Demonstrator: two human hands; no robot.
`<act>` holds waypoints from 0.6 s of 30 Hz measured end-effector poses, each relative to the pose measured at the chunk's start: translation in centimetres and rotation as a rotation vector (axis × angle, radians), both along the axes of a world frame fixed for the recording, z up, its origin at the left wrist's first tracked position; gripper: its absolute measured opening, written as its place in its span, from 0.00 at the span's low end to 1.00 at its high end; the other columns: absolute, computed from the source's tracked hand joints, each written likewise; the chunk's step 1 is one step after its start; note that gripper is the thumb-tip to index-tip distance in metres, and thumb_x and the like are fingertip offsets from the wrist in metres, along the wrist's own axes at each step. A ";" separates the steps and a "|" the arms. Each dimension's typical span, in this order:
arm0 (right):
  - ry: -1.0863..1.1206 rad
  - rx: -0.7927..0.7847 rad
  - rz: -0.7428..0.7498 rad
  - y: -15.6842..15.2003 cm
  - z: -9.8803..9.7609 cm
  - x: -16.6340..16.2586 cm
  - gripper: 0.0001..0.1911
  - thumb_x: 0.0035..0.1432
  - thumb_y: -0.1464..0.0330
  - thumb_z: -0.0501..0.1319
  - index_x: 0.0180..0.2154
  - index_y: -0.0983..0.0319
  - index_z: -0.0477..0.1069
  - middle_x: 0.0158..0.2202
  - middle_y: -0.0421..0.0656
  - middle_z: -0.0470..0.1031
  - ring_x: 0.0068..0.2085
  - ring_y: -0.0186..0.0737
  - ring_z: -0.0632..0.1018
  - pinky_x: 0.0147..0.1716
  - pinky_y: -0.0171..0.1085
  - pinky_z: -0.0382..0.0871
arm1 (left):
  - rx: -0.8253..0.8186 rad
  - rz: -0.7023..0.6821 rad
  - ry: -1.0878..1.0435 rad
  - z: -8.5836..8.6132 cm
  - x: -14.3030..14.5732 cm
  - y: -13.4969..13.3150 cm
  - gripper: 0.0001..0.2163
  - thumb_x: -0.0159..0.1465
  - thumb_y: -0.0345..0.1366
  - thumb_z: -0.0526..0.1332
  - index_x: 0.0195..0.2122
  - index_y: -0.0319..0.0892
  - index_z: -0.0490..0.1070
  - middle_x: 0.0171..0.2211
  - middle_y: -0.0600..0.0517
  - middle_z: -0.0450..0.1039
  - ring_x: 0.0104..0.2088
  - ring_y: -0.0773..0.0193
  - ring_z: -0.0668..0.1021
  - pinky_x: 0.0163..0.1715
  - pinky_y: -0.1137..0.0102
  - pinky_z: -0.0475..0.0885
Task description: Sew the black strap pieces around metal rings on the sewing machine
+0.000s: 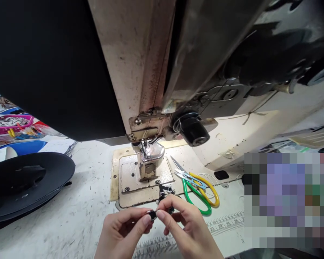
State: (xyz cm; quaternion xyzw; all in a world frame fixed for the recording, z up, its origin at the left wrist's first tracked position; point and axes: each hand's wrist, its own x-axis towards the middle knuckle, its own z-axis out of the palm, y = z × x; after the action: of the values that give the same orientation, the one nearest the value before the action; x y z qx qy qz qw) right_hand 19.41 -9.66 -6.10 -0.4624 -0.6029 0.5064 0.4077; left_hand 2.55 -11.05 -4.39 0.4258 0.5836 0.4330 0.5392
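Observation:
Between thumb and forefinger, my left hand pinches a small black piece with a shiny edge; its exact kind is too small to tell. My right hand has thumb and forefinger closed at the right side of that piece, and what those fingertips grip is hidden. Both hands are in front of the sewing machine's post bed and presser foot. Just behind my right hand lie other small black pieces with shiny parts. Scissors with one green and one yellow handle rest to the right.
The machine head and a dark panel hang low over the work area. A black round dish stands at left, with a pink basket beyond it. A printed ruler strip runs along the table's front.

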 end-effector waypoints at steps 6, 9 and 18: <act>-0.075 0.144 -0.041 0.3 0.0 -0.6 0.12 0.66 0.61 0.57 0.33 0.60 0.71 0.30 0.41 0.73 0.29 0.36 0.75 0.21 0.28 0.70 | 0.017 -0.030 -0.074 -0.2 -0.2 0.9 0.11 0.52 0.43 0.73 0.28 0.41 0.82 0.24 0.50 0.78 0.28 0.62 0.76 0.28 0.73 0.71; -0.020 0.123 -0.058 1.0 0.3 -0.9 0.13 0.65 0.59 0.58 0.32 0.60 0.71 0.28 0.40 0.72 0.25 0.33 0.74 0.19 0.26 0.68 | 0.027 -0.038 -0.092 -0.1 -0.3 2.0 0.12 0.51 0.43 0.74 0.26 0.40 0.80 0.21 0.52 0.74 0.25 0.64 0.74 0.26 0.74 0.69; -0.135 0.531 -0.134 6.5 4.6 -0.7 0.08 0.65 0.65 0.58 0.35 0.59 0.74 0.27 0.40 0.74 0.24 0.34 0.74 0.21 0.28 0.69 | 0.082 0.008 -0.347 4.1 0.3 8.1 0.13 0.48 0.39 0.76 0.22 0.39 0.73 0.15 0.57 0.70 0.19 0.72 0.70 0.22 0.78 0.67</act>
State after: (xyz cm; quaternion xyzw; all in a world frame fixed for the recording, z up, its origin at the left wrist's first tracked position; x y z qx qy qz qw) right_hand 18.72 -3.11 -1.53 -0.4110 -0.7081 0.2708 0.5062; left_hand 2.82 -2.97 -0.28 0.3641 0.4654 0.5253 0.6123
